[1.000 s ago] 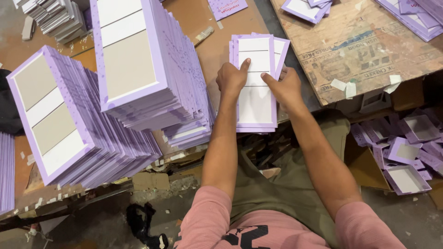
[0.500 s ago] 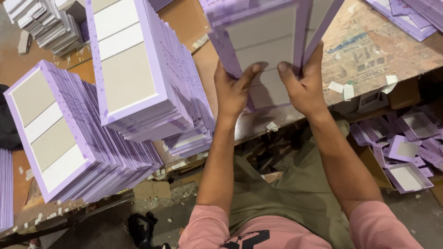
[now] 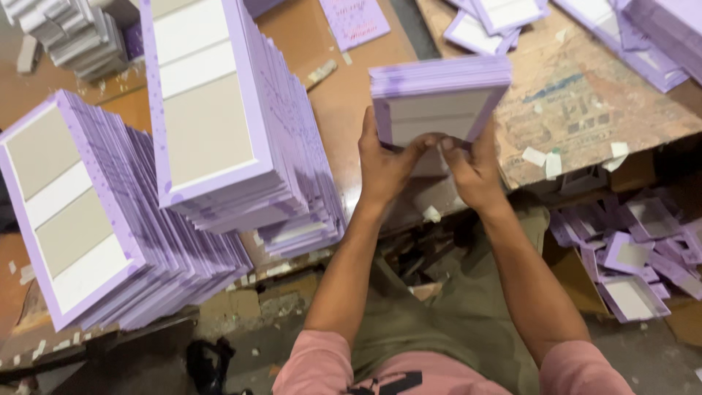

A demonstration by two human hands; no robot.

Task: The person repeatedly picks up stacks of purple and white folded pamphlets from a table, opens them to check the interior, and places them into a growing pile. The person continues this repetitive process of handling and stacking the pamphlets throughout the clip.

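Here, both hands hold one small stack of flat purple cardboard panels with grey and white insets (image 3: 437, 99), lifted above the brown wooden table (image 3: 333, 88) and tilted so its edge faces the camera. The left hand (image 3: 384, 164) closes on the lower left corner of the stack, the thumb in front. The right hand (image 3: 472, 170) closes on the lower right part, the fingers curled under the bottom edge. The two hands almost touch each other below the stack.

To the left, on the same table, stands a tall leaning pile of the same purple panels (image 3: 219, 124), and further left a second big leaning pile (image 3: 95, 219) rests near the table edge. Behind the held stack a pink-purple printed card (image 3: 356, 20) lies flat on the table. To the right is a worn brown cardboard sheet (image 3: 585, 102) with small white paper scraps (image 3: 545, 157) on it. Below it, on the floor, lie many small purple open box trays (image 3: 632, 252) in a loose heap.
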